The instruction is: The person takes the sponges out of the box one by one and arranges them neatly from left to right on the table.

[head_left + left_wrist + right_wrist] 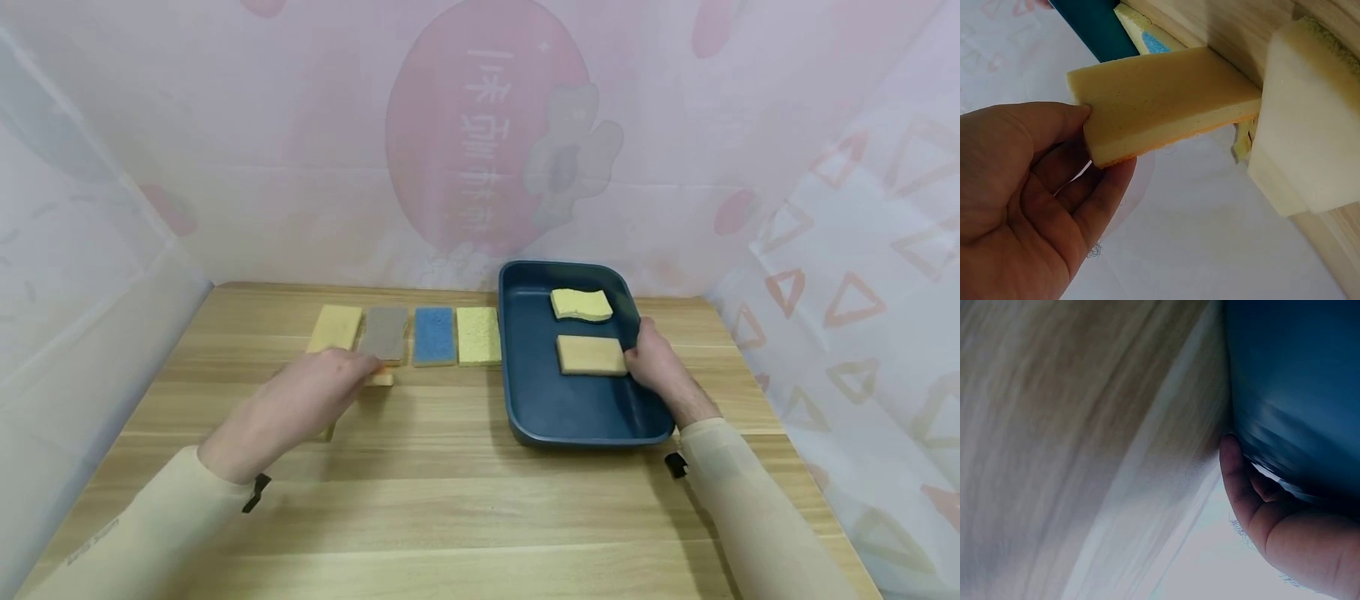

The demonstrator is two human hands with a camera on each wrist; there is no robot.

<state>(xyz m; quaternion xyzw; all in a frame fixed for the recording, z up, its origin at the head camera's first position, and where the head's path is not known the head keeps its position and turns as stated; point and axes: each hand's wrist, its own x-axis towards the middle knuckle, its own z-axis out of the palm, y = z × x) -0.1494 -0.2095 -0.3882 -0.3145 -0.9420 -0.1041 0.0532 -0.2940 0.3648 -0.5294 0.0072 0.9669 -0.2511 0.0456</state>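
Observation:
My left hand (300, 408) pinches a tan sponge (1166, 100) with an orange underside between thumb and fingers. It is held just above the table, near the row of sponges. My right hand (663, 362) grips the right rim of a dark blue basin (547, 417); in the right wrist view its fingers (1241, 494) lie against the basin's outer wall. Inside the basin are a wavy yellow sponge (581, 305) and, below it, a tan rectangular sponge (591, 356).
Left of the basin lie a yellow sponge (477, 336), a blue sponge (433, 335), a grey-brown sponge (385, 333) and a pale yellow one (335, 327). The wooden table (450, 508) meets patterned cloth walls at the back and sides.

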